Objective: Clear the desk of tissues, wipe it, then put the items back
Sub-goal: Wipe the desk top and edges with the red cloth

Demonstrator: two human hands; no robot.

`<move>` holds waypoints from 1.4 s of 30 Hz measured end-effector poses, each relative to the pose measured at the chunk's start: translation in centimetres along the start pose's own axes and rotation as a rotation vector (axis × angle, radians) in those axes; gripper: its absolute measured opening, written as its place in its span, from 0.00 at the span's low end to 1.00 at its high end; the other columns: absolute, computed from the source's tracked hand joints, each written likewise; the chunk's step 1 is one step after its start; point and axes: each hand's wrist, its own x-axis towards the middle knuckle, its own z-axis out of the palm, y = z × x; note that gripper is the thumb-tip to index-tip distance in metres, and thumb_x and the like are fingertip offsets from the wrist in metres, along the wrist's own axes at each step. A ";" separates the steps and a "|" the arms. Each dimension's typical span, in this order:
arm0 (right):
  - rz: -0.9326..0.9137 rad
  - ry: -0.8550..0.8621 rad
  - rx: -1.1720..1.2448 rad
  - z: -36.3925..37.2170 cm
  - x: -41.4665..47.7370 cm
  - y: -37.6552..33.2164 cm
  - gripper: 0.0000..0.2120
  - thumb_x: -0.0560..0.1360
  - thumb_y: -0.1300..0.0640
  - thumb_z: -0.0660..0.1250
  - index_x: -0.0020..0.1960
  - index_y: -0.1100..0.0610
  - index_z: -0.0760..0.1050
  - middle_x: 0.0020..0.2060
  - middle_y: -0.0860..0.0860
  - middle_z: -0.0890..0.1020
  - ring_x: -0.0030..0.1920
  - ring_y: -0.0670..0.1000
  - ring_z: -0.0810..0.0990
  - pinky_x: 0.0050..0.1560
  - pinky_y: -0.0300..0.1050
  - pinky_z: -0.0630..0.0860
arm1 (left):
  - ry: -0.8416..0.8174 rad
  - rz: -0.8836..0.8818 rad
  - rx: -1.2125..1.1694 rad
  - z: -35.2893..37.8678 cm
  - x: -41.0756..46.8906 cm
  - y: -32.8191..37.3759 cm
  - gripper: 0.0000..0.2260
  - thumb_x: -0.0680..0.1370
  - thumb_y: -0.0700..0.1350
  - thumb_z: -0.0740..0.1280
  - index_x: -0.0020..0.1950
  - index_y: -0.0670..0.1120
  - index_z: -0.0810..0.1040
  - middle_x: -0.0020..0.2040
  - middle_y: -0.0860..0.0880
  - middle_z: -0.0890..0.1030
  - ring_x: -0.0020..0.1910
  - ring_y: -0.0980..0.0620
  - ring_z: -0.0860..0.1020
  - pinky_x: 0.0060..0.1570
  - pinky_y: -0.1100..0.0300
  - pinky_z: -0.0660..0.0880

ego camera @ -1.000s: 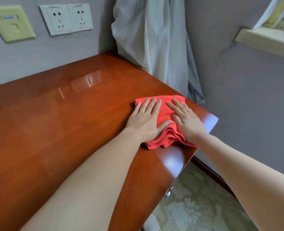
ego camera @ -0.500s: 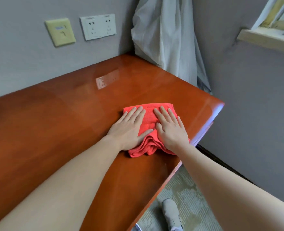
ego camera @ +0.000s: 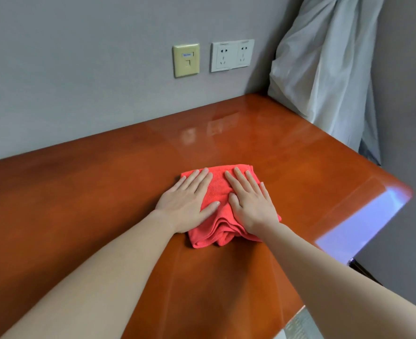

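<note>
A folded red cloth (ego camera: 217, 192) lies on the glossy reddish-brown desk (ego camera: 79, 192), a little right of the middle. Both of my hands rest flat on top of it with fingers spread, pressing it against the wood. My left hand (ego camera: 187, 204) covers the cloth's left half. My right hand (ego camera: 249, 201) covers its right half, and the cloth's bunched folds stick out below my wrists. No tissues or other desk items are in view.
The desk's right end (ego camera: 363, 223) drops off beside a grey wall. A pale curtain (ego camera: 324, 77) hangs over the far right corner. On the back wall are a white double socket (ego camera: 232, 55) and a yellowish wall plate (ego camera: 186, 60).
Both hands have slid the cloth leftward, away from the desk's right end toward its middle. My view has turned left with them.
</note>
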 end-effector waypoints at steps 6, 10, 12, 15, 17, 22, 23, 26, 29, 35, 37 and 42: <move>-0.093 -0.038 -0.006 -0.2 6.0 -0.6 0.25 0.83 0.46 0.47 0.79 0.39 0.45 0.79 0.41 0.46 0.78 0.45 0.39 0.76 0.50 0.38 | -0.021 -0.065 0.005 -1.0 3.3 -4.1 0.36 0.79 0.67 0.41 0.81 0.48 0.39 0.81 0.51 0.40 0.79 0.54 0.39 0.78 0.55 0.42; -0.163 -0.069 -0.015 -0.3 12.1 -0.9 0.25 0.83 0.45 0.46 0.79 0.39 0.45 0.79 0.41 0.45 0.78 0.45 0.39 0.76 0.50 0.37 | 0.000 -0.146 -0.009 -1.2 6.7 -7.3 0.37 0.79 0.68 0.42 0.81 0.49 0.39 0.81 0.52 0.40 0.79 0.55 0.39 0.78 0.54 0.42; -0.197 -0.086 -0.010 -0.3 15.4 -1.0 0.25 0.83 0.46 0.46 0.79 0.39 0.45 0.79 0.41 0.46 0.78 0.45 0.39 0.76 0.50 0.37 | 0.000 -0.192 -0.015 -1.4 8.7 -9.0 0.37 0.78 0.68 0.42 0.81 0.49 0.38 0.81 0.52 0.40 0.79 0.55 0.39 0.78 0.54 0.42; -0.245 -0.113 -0.007 -0.3 20.4 -1.3 0.25 0.83 0.46 0.46 0.79 0.39 0.46 0.79 0.41 0.46 0.78 0.45 0.39 0.77 0.50 0.37 | -0.006 -0.243 -0.034 -1.8 11.7 -11.6 0.37 0.78 0.68 0.42 0.81 0.49 0.39 0.81 0.52 0.39 0.79 0.55 0.39 0.77 0.54 0.41; -0.277 -0.118 -0.009 -0.1 23.7 -1.4 0.25 0.83 0.47 0.47 0.79 0.39 0.46 0.79 0.41 0.46 0.78 0.45 0.40 0.77 0.49 0.37 | 0.011 -0.285 -0.035 -2.1 13.6 -13.2 0.38 0.77 0.68 0.41 0.81 0.48 0.39 0.81 0.52 0.40 0.79 0.55 0.39 0.78 0.54 0.41; -0.398 -0.141 -0.013 -0.6 31.6 -0.4 0.25 0.83 0.47 0.49 0.78 0.39 0.48 0.78 0.39 0.48 0.78 0.44 0.42 0.78 0.51 0.40 | 0.042 -0.417 -0.001 -2.3 18.6 -14.8 0.39 0.76 0.67 0.40 0.81 0.45 0.41 0.81 0.49 0.43 0.80 0.53 0.41 0.78 0.53 0.42; -0.422 -0.152 -0.020 -0.9 32.8 0.0 0.25 0.83 0.47 0.50 0.78 0.39 0.48 0.78 0.39 0.48 0.78 0.44 0.43 0.77 0.50 0.40 | 0.051 -0.435 0.005 -2.3 19.5 -14.9 0.39 0.76 0.67 0.39 0.81 0.44 0.42 0.81 0.48 0.44 0.80 0.52 0.42 0.78 0.52 0.43; -0.460 -0.171 -0.029 -1.3 35.2 0.9 0.25 0.82 0.47 0.51 0.78 0.39 0.49 0.78 0.40 0.49 0.78 0.45 0.43 0.76 0.50 0.40 | 0.063 -0.462 0.010 -2.4 21.2 -15.2 0.40 0.75 0.67 0.39 0.81 0.44 0.43 0.81 0.47 0.47 0.80 0.51 0.45 0.78 0.52 0.44; -0.456 -0.150 -0.025 -1.1 35.6 0.6 0.25 0.82 0.47 0.50 0.78 0.39 0.50 0.79 0.41 0.50 0.78 0.45 0.43 0.77 0.51 0.40 | 0.073 -0.467 0.004 -2.4 21.2 -15.3 0.39 0.76 0.66 0.40 0.81 0.44 0.44 0.81 0.48 0.48 0.80 0.52 0.45 0.78 0.53 0.44; -0.386 -0.135 0.004 -0.6 32.9 -0.7 0.25 0.82 0.49 0.49 0.78 0.40 0.50 0.79 0.43 0.48 0.79 0.47 0.42 0.76 0.51 0.39 | 0.038 -0.473 -0.055 -2.2 19.2 -14.3 0.35 0.80 0.65 0.44 0.81 0.46 0.40 0.81 0.50 0.41 0.79 0.54 0.40 0.78 0.54 0.41; -0.399 -0.137 -0.002 -0.3 31.3 -0.8 0.25 0.82 0.49 0.49 0.78 0.40 0.49 0.79 0.43 0.48 0.79 0.47 0.42 0.77 0.51 0.39 | 0.021 -0.459 -0.073 -2.1 17.5 -14.0 0.36 0.79 0.66 0.44 0.81 0.47 0.39 0.81 0.51 0.39 0.79 0.55 0.38 0.78 0.54 0.41; -0.434 -0.135 -0.018 -0.1 25.4 -0.5 0.25 0.83 0.47 0.49 0.78 0.40 0.48 0.79 0.43 0.48 0.79 0.47 0.43 0.78 0.52 0.40 | -0.017 -0.398 -0.097 -2.2 12.4 -11.9 0.38 0.79 0.68 0.45 0.81 0.48 0.38 0.80 0.52 0.37 0.78 0.55 0.37 0.77 0.54 0.39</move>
